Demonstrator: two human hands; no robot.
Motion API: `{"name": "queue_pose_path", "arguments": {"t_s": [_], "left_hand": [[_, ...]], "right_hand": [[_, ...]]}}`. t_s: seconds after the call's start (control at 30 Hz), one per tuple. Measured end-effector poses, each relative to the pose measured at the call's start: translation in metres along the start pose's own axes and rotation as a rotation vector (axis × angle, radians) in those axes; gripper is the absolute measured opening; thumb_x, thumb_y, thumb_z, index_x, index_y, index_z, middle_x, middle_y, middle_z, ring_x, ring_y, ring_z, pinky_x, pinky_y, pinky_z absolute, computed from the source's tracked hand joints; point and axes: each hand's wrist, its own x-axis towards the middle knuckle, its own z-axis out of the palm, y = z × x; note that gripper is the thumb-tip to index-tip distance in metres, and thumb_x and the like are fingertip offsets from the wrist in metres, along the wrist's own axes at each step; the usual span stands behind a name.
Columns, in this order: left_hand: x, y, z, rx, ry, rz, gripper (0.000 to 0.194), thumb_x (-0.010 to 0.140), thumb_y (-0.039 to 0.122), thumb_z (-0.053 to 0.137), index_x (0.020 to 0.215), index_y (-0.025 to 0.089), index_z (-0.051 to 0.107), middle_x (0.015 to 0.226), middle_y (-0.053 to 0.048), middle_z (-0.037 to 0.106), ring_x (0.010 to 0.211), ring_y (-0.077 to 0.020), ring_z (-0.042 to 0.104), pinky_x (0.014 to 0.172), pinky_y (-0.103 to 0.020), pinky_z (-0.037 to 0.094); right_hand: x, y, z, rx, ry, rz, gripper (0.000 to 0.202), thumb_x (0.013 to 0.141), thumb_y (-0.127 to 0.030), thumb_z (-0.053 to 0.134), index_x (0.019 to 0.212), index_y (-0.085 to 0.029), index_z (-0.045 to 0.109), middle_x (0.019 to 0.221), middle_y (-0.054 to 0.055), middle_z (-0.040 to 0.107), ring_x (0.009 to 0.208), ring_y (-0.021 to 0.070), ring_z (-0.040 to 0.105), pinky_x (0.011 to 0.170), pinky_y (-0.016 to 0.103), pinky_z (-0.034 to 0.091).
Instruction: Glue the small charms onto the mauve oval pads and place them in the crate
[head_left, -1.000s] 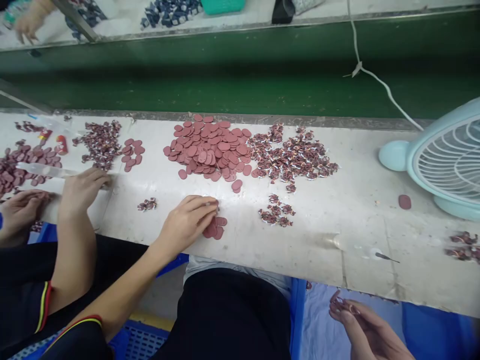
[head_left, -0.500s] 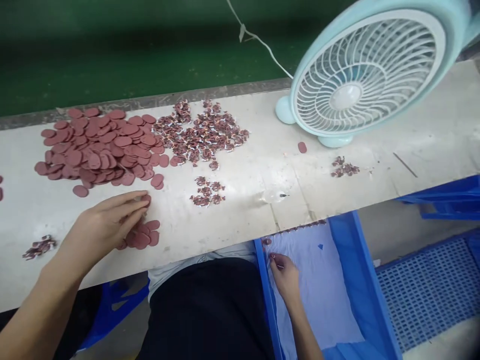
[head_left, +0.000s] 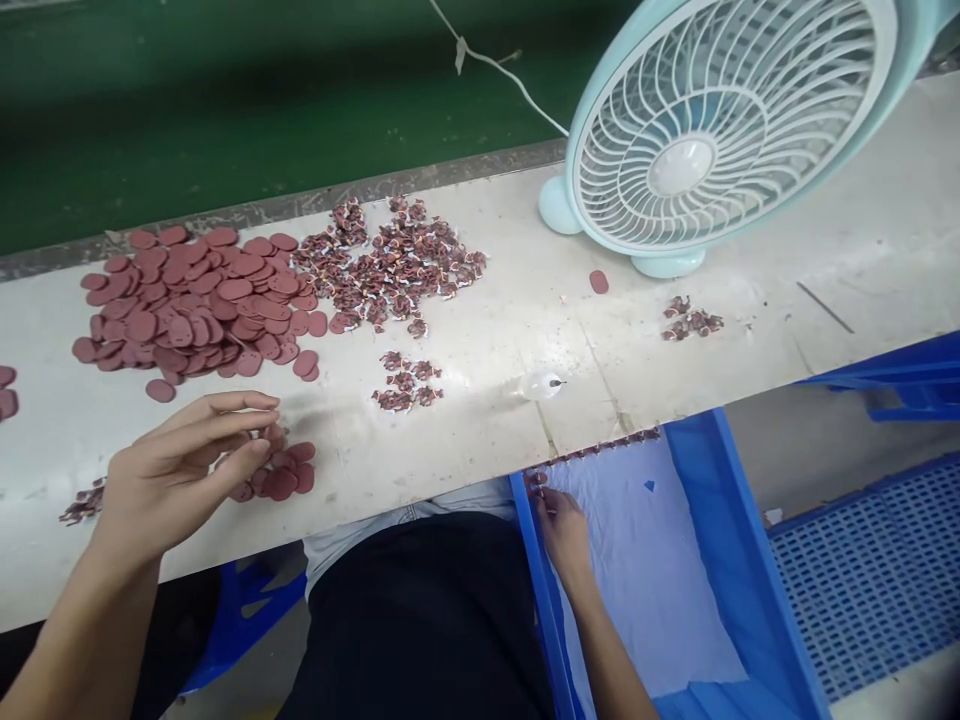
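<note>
My left hand (head_left: 191,465) is above a small group of reddish-brown oval discs (head_left: 281,483) near the table's front edge. Its thumb and fingers curl around one oval disc (head_left: 277,436), which they partly hide. Down in the blue tray (head_left: 724,520), my right hand (head_left: 564,525) pinches a small brown piece at the tray's upper left corner. Its fingers cover most of that piece, and a disc with a pale detail (head_left: 537,479) lies right by the fingertips. Along the tray's far edge runs a row of similar brown pieces (head_left: 600,449) on white cloth (head_left: 637,570).
A large heap of oval discs (head_left: 202,300) lies at the back left, beside a heap of small brown figures (head_left: 405,260). Smaller clusters of figures (head_left: 409,382) sit nearer. A light-blue fan (head_left: 682,165) stands at the back right. A clear blob with a dark tip (head_left: 544,386) rests mid-table.
My left hand has drawn back slightly leftward with its thumb now showing. My right hand has moved up to the tray's corner piece. The whole view has shifted a little.
</note>
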Motion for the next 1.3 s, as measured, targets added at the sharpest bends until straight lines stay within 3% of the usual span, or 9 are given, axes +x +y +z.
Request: {"name": "queue_pose_path", "arguments": {"t_s": [0.27, 0.47, 0.57, 0.67, 0.77, 0.87, 0.93, 1.13, 1.3], "left_hand": [[-0.012, 0.023, 0.0, -0.321, 0.112, -0.272, 0.024, 0.084, 0.024, 0.081, 0.101, 0.041, 0.084, 0.114, 0.003, 0.078, 0.108, -0.0282, 0.068, 0.073, -0.042, 0.063], [-0.043, 0.008, 0.017, -0.758, -0.028, -0.534, 0.021, 0.084, 0.046, 0.083, 0.104, 0.043, 0.082, 0.113, 0.0, 0.083, 0.083, -0.0221, 0.075, 0.057, -0.029, 0.055], [-0.051, 0.021, 0.052, -1.096, -0.162, -0.608, 0.026, 0.079, 0.042, 0.087, 0.104, 0.037, 0.083, 0.11, -0.005, 0.084, 0.084, -0.0221, 0.079, 0.055, -0.021, 0.054], [-0.052, 0.044, 0.087, -1.385, -0.25, -0.684, 0.026, 0.082, 0.032, 0.085, 0.108, 0.03, 0.083, 0.115, -0.009, 0.082, 0.092, -0.0194, 0.079, 0.061, -0.017, 0.055], [-0.053, 0.062, 0.105, -1.567, -0.293, -0.727, 0.027, 0.082, 0.024, 0.084, 0.109, 0.024, 0.082, 0.119, -0.011, 0.081, 0.095, -0.0179, 0.079, 0.067, -0.015, 0.057], [-0.057, 0.067, 0.11, -1.675, -0.285, -0.752, 0.027, 0.082, 0.019, 0.083, 0.109, 0.021, 0.082, 0.12, -0.012, 0.08, 0.097, -0.0184, 0.079, 0.075, -0.018, 0.059], [-0.058, 0.067, 0.112, -1.726, -0.265, -0.76, 0.026, 0.082, 0.018, 0.084, 0.108, 0.021, 0.082, 0.117, -0.012, 0.081, 0.097, -0.0194, 0.08, 0.078, -0.02, 0.06], [-0.056, 0.068, 0.117, -1.781, -0.256, -0.758, 0.037, 0.077, 0.016, 0.087, 0.113, 0.021, 0.081, 0.119, -0.012, 0.081, 0.103, -0.0222, 0.079, 0.078, -0.022, 0.059], [-0.057, 0.07, 0.116, -1.767, -0.24, -0.761, 0.045, 0.068, 0.008, 0.09, 0.111, 0.019, 0.082, 0.12, -0.013, 0.08, 0.106, -0.0213, 0.077, 0.083, -0.021, 0.058]], "right_hand": [[-0.006, -0.031, -0.023, 0.215, 0.07, 0.094, 0.03, 0.095, -0.046, 0.07, 0.104, -0.016, 0.071, 0.099, 0.004, 0.073, 0.089, 0.0177, 0.07, 0.086, 0.039, 0.058], [-0.03, -0.11, -0.073, 0.696, 0.102, 0.114, 0.04, 0.088, -0.058, 0.071, 0.084, -0.018, 0.071, 0.067, 0.001, 0.064, 0.06, 0.0148, 0.06, 0.055, 0.026, 0.051], [-0.023, -0.162, -0.087, 0.97, -0.034, 0.05, 0.064, 0.093, -0.077, 0.045, 0.097, -0.019, 0.071, 0.066, -0.003, 0.052, 0.049, 0.0101, 0.045, 0.035, 0.02, 0.036], [0.006, -0.204, -0.09, 1.444, -0.401, -0.014, 0.075, 0.094, -0.079, 0.04, 0.127, -0.016, 0.066, 0.077, -0.003, 0.053, 0.048, 0.0054, 0.038, 0.026, 0.013, 0.02], [0.041, -0.231, -0.09, 1.923, -0.807, -0.015, 0.051, 0.097, -0.053, 0.059, 0.129, -0.013, 0.061, 0.083, -0.004, 0.058, 0.054, 0.0017, 0.049, 0.032, 0.005, 0.03], [0.05, -0.25, -0.094, 1.957, -0.905, 0.017, 0.035, 0.1, -0.041, 0.06, 0.116, -0.011, 0.063, 0.078, -0.004, 0.061, 0.054, 0.0018, 0.054, 0.039, 0.006, 0.042], [0.036, -0.262, -0.096, 1.841, -0.817, 0.014, 0.038, 0.101, -0.048, 0.056, 0.113, -0.013, 0.065, 0.073, -0.003, 0.062, 0.049, 0.0035, 0.053, 0.038, 0.01, 0.044], [-0.037, -0.285, -0.084, 1.195, -0.172, -0.168, 0.033, 0.089, -0.056, 0.068, 0.108, -0.029, 0.062, 0.064, -0.004, 0.063, 0.04, 0.0117, 0.051, 0.035, 0.022, 0.038], [-0.049, -0.279, -0.073, 1.078, -0.056, -0.317, 0.033, 0.091, -0.051, 0.065, 0.112, -0.027, 0.057, 0.065, -0.002, 0.062, 0.045, 0.0148, 0.052, 0.037, 0.026, 0.039]]}}
